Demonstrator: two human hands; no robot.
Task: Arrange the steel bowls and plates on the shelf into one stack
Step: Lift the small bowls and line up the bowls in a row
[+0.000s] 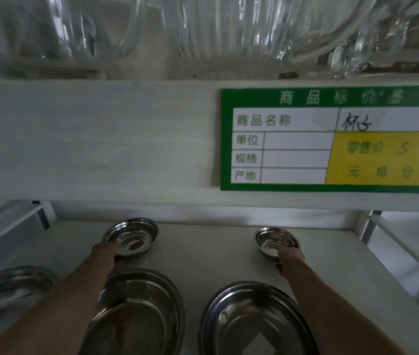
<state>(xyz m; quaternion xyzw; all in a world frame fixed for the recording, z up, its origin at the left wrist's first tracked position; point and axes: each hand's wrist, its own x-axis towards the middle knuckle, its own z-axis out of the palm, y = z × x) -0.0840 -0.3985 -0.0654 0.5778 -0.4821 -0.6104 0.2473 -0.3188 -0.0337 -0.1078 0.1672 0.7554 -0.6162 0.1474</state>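
Steel gleamed dully across the pale grey lower shelf (pixel 203 262) as we reached in with both arms. Our left hand (pixel 106 252) was closed on the near rim of a wide, shallow round steel bowl (pixel 131 236) at the back left, fingers curled under its edge. Our right hand (pixel 290 260) gripped the near rim of a smaller, deeper round steel bowl (pixel 277 242) at the back right, well apart from the first. Nearer to us lay three oval steel plates: one at centre (pixel 147 311) under our left forearm, one at right (pixel 249 319) beside our right forearm, and one at the far left edge (pixel 11 290), partly out of view. The centre and right plates sat just beside each other without touching.

On the white front lip of the shelf above hung a green-bordered price tag (pixel 331 139), printed 商品标价签, with rows 商品名称, 单位, 规格 and 产地. Handwriting beside the name row read 杯子; the yellow panel showed 零售价 5. Clear glass cups (pixel 216 29) stood blurred on that upper shelf.
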